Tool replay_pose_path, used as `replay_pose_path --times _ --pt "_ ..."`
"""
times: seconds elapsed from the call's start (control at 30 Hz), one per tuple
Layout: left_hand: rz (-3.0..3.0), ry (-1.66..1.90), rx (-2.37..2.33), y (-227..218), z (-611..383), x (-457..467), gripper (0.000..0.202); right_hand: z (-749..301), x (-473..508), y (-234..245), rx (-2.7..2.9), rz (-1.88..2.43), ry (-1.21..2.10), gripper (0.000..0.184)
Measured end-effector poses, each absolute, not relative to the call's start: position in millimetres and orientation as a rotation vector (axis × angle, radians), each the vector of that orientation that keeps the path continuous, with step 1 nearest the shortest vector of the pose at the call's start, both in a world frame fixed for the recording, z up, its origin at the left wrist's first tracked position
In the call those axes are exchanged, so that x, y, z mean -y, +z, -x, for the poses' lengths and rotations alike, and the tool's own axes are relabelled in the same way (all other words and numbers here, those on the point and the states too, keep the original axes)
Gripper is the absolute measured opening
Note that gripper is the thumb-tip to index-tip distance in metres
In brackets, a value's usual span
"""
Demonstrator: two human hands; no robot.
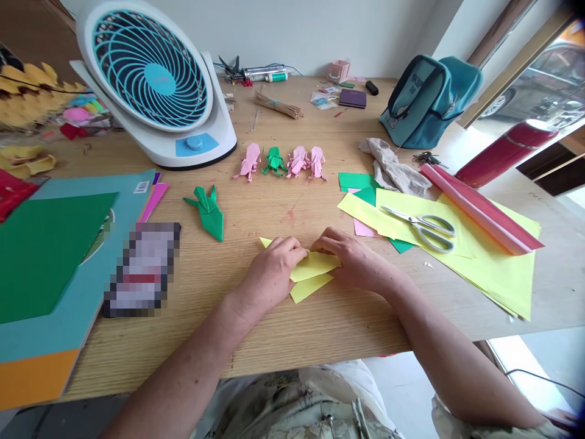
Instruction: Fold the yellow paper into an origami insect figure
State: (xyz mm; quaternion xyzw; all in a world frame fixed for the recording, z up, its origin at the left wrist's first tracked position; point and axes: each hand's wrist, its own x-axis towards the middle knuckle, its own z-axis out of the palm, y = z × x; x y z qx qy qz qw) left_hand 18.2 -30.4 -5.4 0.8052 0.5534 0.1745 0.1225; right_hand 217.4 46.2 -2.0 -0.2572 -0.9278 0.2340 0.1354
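Note:
A partly folded piece of yellow paper lies on the table in front of me, its layers spread toward me. My left hand presses on its left part, fingers curled together, and a pointed yellow corner sticks out beyond them. On the other side my right hand pinches the upper right edge of the same paper. Both sets of fingertips nearly meet at the top, partly hiding the folds. Up and to the left lies a green folded-paper figure. Farther back sit several small paper figures, pink and green.
Scissors rest on yellow sheets at right, near a red paper roll and a red bottle. A phone and green paper are at left. A fan and a teal bag stand behind.

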Motion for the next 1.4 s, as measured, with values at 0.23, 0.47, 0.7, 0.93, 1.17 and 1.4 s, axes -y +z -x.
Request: replay_pose_path --times 0.23,0.47,0.7,0.93,1.17,1.4 --pt "-2.375 0.502 -1.608 -5.0 -18.9 32.3 0.027 -229.1 -37.7 -3.9 2.672 0.709 0.632 0.038" --pt "-2.413 0.335 -1.637 -1.0 -25.2 35.7 0.04 -253.5 -16.4 -5.8 2.67 0.818 0.354 0.017" --pt "-2.443 0.329 -1.595 -0.6 -26.0 36.5 0.035 -255.5 -14.5 -16.7 2.596 0.82 0.432 0.019" --pt "-2.45 0.417 -1.51 -5.4 -27.4 35.8 0.021 -259.1 -19.4 -19.0 2.592 0.791 0.415 0.021" --pt "-2.378 0.513 -1.533 -2.7 -25.4 35.6 0.013 -262.2 -20.4 -21.3 2.566 0.798 0.407 0.018" --pt "-2.275 0.616 -1.552 -2.2 -25.1 35.7 0.012 -266.9 -22.9 -19.6 2.477 0.841 0.409 0.01"
